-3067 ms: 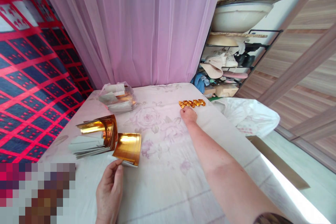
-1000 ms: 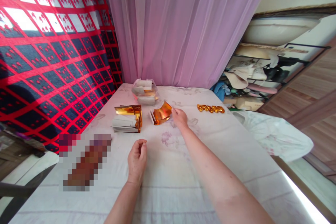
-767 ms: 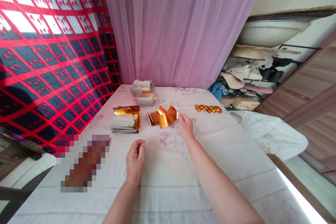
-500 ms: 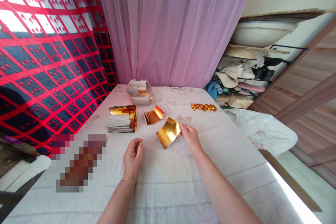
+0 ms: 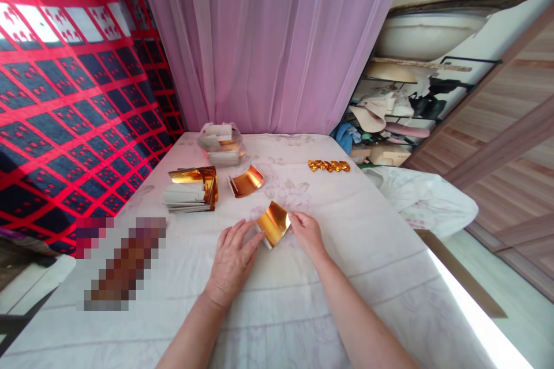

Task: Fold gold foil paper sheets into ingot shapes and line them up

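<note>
A curved sheet of gold foil paper [image 5: 274, 223] is between my two hands, above the middle of the table. My right hand [image 5: 307, 233] pinches its right edge between thumb and fingers. At its left edge is my left hand [image 5: 234, 256], back of the hand up, with thumb and index finger closed on the paper's corner. Beyond them a small curled pile of orange-gold foil sheets [image 5: 247, 181] lies on the cloth. Left of this is a thick stack of foil paper [image 5: 190, 190], some pieces showing pale backs.
A clear plastic bag of more paper [image 5: 223, 147] stands at the back left. One row of folded gold pieces [image 5: 329, 166] lies at the back right. Pixelation hides an item on the left. A white plastic bag [image 5: 428, 199] hangs beside the table's right edge, near a crowded shelf.
My left hand has moved right and forward from the bare cloth to the sheet's left edge, its curled fingers extending. My right hand has brought the sheet slightly nearer, and the view has shifted.
</note>
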A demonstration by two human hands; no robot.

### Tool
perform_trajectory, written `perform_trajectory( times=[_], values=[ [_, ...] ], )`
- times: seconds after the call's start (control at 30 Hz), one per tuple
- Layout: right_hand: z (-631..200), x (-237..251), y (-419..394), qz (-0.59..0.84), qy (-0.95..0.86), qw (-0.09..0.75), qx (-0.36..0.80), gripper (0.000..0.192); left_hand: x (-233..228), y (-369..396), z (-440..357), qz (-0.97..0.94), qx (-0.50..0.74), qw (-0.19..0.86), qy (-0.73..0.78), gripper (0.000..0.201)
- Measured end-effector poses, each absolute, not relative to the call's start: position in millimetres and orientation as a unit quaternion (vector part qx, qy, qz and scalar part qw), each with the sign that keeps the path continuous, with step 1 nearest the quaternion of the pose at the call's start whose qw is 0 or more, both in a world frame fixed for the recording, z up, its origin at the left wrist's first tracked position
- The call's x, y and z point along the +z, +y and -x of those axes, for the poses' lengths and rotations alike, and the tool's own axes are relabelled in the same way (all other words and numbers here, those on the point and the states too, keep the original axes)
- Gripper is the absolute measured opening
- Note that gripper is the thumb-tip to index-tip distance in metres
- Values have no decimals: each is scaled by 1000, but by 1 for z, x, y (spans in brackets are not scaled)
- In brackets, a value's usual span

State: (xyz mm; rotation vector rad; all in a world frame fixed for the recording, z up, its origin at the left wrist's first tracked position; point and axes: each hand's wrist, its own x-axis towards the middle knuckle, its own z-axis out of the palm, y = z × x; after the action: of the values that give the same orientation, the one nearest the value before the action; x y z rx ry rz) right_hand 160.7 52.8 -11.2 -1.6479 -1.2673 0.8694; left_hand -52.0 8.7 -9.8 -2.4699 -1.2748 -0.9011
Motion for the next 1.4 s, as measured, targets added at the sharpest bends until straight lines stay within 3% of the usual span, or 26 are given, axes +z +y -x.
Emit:
perform_trajectory(
  times=[0.23, 0.4, 0.53, 0.67, 0.83, 0.97, 1.1, 1.4],
  values=[
    [-161, -20, 55, 658, -522, 426, 336, 37, -11, 8, 51, 843, -279, 88, -451, 16],
    [-166, -22, 57, 648, -508, 435, 363, 46, -9, 9, 56, 835, -316, 52, -447, 15],
    [-172, -16, 57, 613, -521, 435, 403, 36, -9, 11, 60, 813, -359, 47, -456, 14],
    [-180, -4, 54, 592, -540, 409, 438, 25, -9, 10, 62, 795, -386, 35, -466, 15],
    [-190, 6, 49, 501, -604, 342, 518, 37, -10, 9, 66, 763, -432, 30, -480, 11],
    [-191, 17, 47, 522, -658, 329, 431, 26, -15, 11, 70, 728, -475, 38, -492, 9],
    [-188, 31, 44, 524, -701, 348, 335, 20, -18, 11, 69, 663, -516, 10, -542, 17],
    [-183, 32, 35, 559, -642, 270, 450, 27, -11, 11, 68, 587, -510, -148, -611, 31]
  ],
)
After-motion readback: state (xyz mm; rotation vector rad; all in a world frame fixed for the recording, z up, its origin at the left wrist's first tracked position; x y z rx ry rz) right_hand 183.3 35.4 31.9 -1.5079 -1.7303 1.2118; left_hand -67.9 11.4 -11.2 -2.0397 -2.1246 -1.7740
